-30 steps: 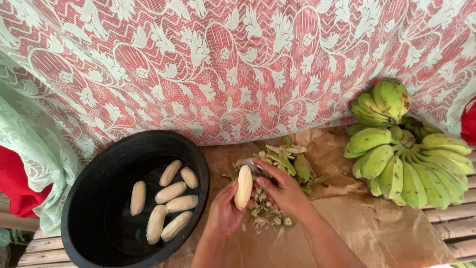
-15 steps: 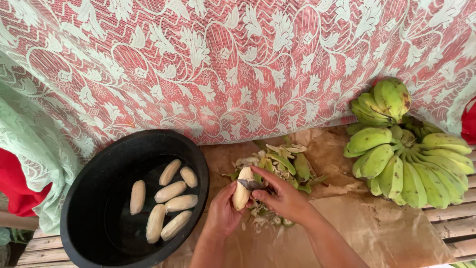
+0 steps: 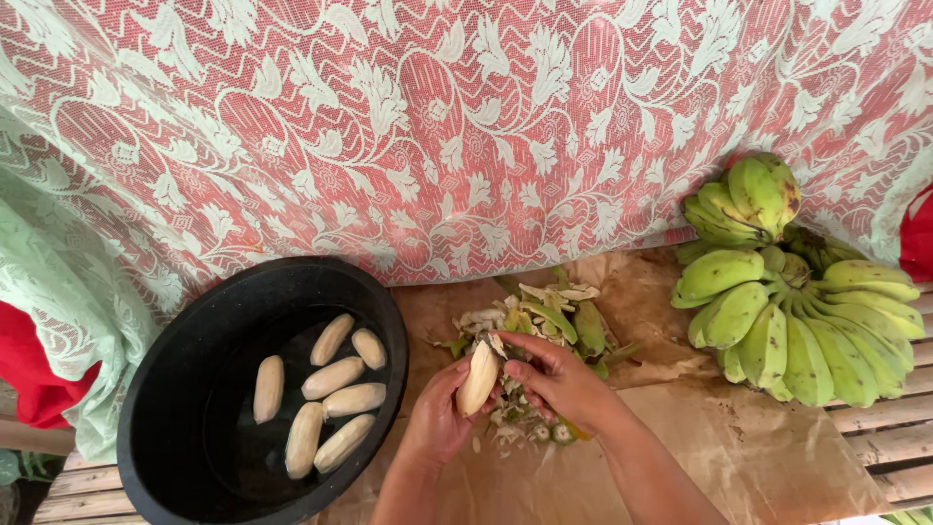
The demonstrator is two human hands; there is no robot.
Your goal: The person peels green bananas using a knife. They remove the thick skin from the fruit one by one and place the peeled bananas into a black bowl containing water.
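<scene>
My left hand (image 3: 434,420) grips a pale peeled banana (image 3: 478,377) from below, holding it upright over a heap of green peel scraps (image 3: 544,321). My right hand (image 3: 559,379) closes around the banana's right side, fingers curled against it. A small blade showed in this hand a moment ago; now it is hidden. To the left, a black round tub (image 3: 175,389) holds water and several peeled bananas (image 3: 330,377). A big bunch of green bananas (image 3: 787,311) lies at the right.
Brown paper (image 3: 777,457) covers a slatted wooden bench (image 3: 875,418) under the work. A red and white lace cloth (image 3: 466,126) hangs behind everything. A pale green lace cloth (image 3: 58,321) and red fabric (image 3: 29,374) sit at the left edge.
Both hands have lowered the peeled banana slightly toward the scrap heap, and my right hand has wrapped closer around it. The blade seen against the banana earlier is no longer visible.
</scene>
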